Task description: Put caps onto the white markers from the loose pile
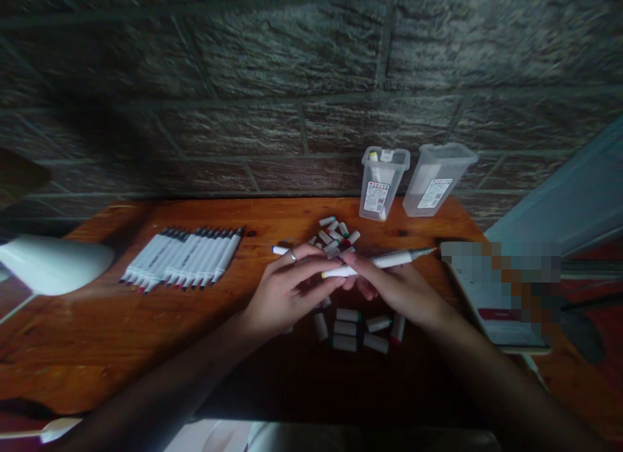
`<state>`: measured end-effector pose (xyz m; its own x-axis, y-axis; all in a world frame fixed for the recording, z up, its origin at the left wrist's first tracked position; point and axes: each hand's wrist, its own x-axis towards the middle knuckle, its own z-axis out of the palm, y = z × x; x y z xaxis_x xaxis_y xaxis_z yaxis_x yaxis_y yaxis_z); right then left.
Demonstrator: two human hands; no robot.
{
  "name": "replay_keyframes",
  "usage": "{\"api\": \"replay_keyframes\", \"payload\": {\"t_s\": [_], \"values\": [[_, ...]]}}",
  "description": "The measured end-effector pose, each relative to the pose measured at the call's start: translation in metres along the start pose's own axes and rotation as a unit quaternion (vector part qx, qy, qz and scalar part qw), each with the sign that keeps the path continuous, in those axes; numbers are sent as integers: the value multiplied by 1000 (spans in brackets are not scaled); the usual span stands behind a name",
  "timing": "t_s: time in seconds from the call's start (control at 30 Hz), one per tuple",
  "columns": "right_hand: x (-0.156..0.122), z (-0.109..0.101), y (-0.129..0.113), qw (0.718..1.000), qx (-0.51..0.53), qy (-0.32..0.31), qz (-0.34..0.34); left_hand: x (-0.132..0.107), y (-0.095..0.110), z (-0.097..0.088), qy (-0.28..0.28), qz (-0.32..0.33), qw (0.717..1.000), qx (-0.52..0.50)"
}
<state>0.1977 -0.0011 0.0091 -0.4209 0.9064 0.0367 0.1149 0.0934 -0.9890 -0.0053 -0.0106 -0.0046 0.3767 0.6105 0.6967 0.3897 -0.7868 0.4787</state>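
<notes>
My left hand and my right hand meet above the middle of a wooden table. Together they hold a white marker that lies level, its grey tip pointing right. My right hand's fingers wrap its middle. My left hand, a ring on one finger, pinches its left end. Loose white marker caps lie in a heap just behind the hands. More caps lie below them, near the table's front.
A row of several white markers lies at the left. Two clear plastic boxes stand at the back against a brick wall. A white lamp head juts in at the far left. A tablet lies at the right.
</notes>
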Motion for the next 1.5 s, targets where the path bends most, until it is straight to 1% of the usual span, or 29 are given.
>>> {"api": "replay_keyframes", "payload": {"t_s": [0.1,0.27,0.37,0.47,0.6,0.7,0.77,0.87,0.97,1.13,1.27,1.37,1.5], "values": [[0,-1,-2,1000,-8,9,1,2,2,0,1,-5,1000,-5],[-1,-1,-6,1000,-6,22,9,3,0,-3,21,2,1000,10],[-1,-2,-5,1000,-12,28,8,3,-1,-6,18,-3,1000,9],[0,-2,-3,1000,1,29,0,3,-2,-6,3,2,1000,9],[0,-3,-3,1000,-7,-14,-3,2,-1,-6,-34,16,999,16],[-2,-3,-3,997,-45,-57,-7,2,1,-6,-59,24,998,22],[-4,-3,-3,993,-94,-73,-20,3,2,-7,-70,31,997,30],[-7,-3,-4,983,-167,-66,-41,5,3,-9,-97,42,994,41],[-9,-3,-7,976,-204,-52,-51,6,3,-11,-109,49,991,51],[-10,-2,-9,978,-193,-36,-69,7,4,-11,-105,65,991,54],[-10,-1,-7,978,-195,-21,-73,7,3,-11,-117,54,991,46],[-9,-1,-6,977,-200,-30,-68,6,2,-11,-129,43,990,47],[-7,0,-5,978,-191,-51,-71,5,0,-11,-145,48,986,62]]}}
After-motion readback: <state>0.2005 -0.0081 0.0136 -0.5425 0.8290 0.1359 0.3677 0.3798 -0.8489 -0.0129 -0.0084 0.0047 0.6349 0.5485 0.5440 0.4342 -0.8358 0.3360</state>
